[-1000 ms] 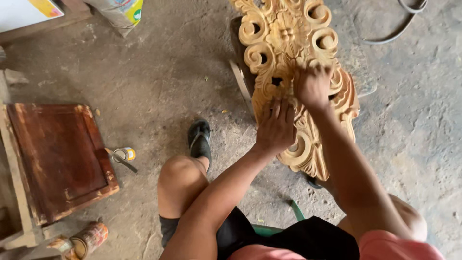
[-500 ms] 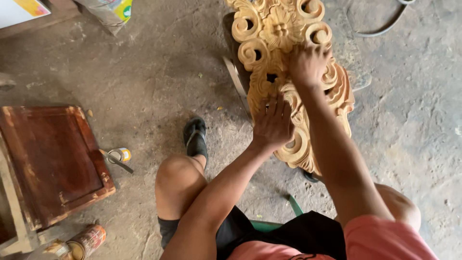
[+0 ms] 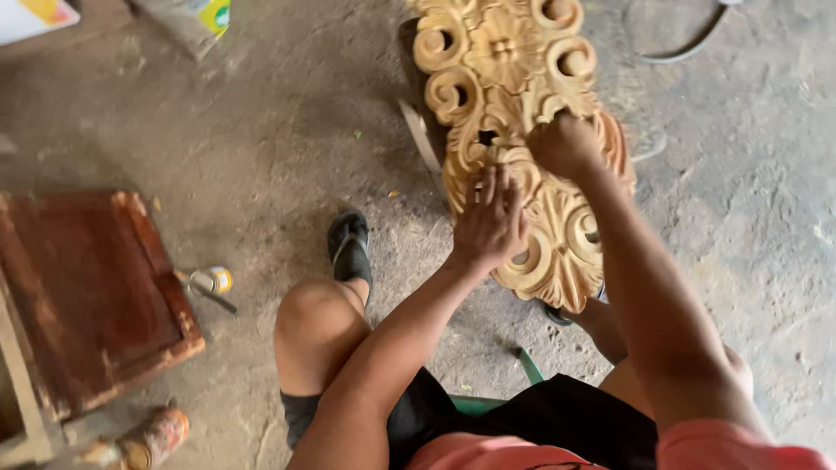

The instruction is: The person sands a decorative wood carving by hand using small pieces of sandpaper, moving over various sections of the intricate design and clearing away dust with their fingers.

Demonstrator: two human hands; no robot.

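Red-brown wooden panel (image 3: 87,296): one, flat on the floor at the far left, well apart from the work.
Rusty can (image 3: 148,439): one, lying on its side at the bottom left corner.
Small tin (image 3: 212,279): one, with a yellow label, just beside the panel's right edge and with a dark stick lying next to it.
Concrete floor (image 3: 261,130): grey and dusty; it carries everything in view.
Black sandal (image 3: 350,248): one in plain view, on the foot of the person's left leg; a second dark shape under the carving's near end is too hidden to name.
Left hand (image 3: 488,222): flat on the carving, fingers spread, grip wide and holding nothing; it presses on the scrollwork near the middle.
Carved panel (image 3: 514,52): one, pale bare wood cut with scrolls and a flower; it runs away from the person between the knees, its near end raised towards the lap.
Right hand (image 3: 566,144): knuckles up, fingers curled under in a closed grip against the carving's right side; whether it has anything inside, I cannot tell.
Step in hand: as I judge it, the carved surface is being worked by hand, the left steadying and the right bearing on one scroll.
Next move calls for: firm bracing from the flat hand and light pressure on the thin, pierced parts.
Grey cable (image 3: 688,43): one, looping across the floor at the upper right.
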